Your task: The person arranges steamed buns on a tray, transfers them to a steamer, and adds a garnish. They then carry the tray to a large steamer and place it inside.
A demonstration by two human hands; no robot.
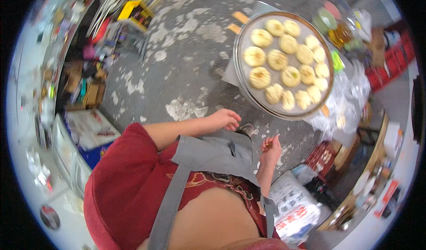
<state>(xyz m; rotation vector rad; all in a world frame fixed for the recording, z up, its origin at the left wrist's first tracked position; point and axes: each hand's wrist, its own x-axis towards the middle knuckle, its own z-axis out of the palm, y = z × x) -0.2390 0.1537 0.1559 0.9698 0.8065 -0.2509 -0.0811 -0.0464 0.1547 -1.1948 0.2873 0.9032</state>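
My left hand [229, 119] hangs in front of the grey apron [216, 153]. Its fingers are loosely bent and slightly apart, with nothing in them. My right hand [272, 148] is lower on the right, fingers curled in; a small brown patch shows at them, and I cannot tell if it is something held. Ahead to the right stands a large round metal tray [237, 73], apart from both hands. Several pale, pleated dough buns [277, 60] cover it, some with browned tops. Ends of wooden slats [240, 17] stick out beneath the tray.
Clear plastic bags [346, 100] and an oil container [340, 35] sit beyond the tray. A white printed sack [296, 206] lies at right. At left are a blue-and-white carton [91, 128], a yellow box [136, 15] and a cluttered shelf. The concrete floor [186, 66] is patchy.
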